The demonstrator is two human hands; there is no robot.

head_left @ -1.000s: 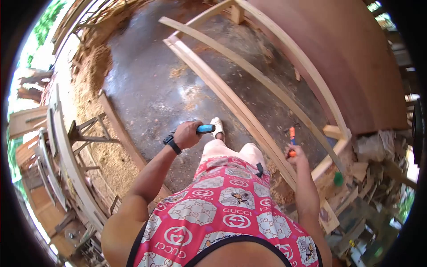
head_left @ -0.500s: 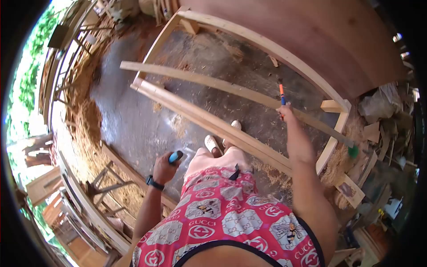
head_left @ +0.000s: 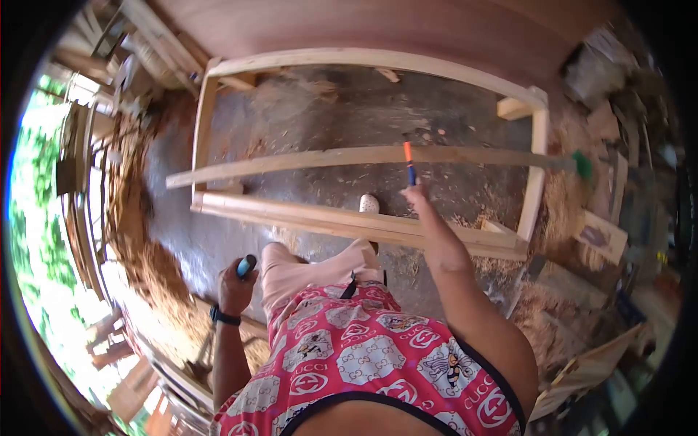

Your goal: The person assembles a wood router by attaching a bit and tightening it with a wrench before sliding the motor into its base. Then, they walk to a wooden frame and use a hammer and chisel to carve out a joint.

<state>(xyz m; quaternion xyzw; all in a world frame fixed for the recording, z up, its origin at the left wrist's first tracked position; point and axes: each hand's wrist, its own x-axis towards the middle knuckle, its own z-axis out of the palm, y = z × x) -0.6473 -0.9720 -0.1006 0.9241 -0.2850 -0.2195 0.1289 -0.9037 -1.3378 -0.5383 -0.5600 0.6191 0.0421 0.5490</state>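
Note:
My left hand (head_left: 236, 291) is wrapped round a blue and black tool (head_left: 246, 266), probably a tape measure or a handle; its exact kind is hard to tell. A dark band circles that wrist. Reaching forward, my right hand (head_left: 415, 195) grips a slim orange and blue tool (head_left: 408, 161) by its blue end, with the orange part pointing away from me. Behind the tool runs a long wooden strip (head_left: 291, 163) lying across a rectangular wooden frame (head_left: 363, 57). The near rail (head_left: 320, 219) of the frame passes in front of my legs.
A large reddish-brown panel (head_left: 363, 25) stands beyond the frame. Sawdust and shavings (head_left: 156, 280) lie at the left. On the right are wood offcuts (head_left: 602, 236), a plastic bag (head_left: 596, 69) and a green-bristled tip (head_left: 582, 165) near the strip's end.
The view has turned, so the frame now lies more level across it. My right hand and its tool appear farther left. One foot now shows beyond the near rail. Both hands keep their holds.

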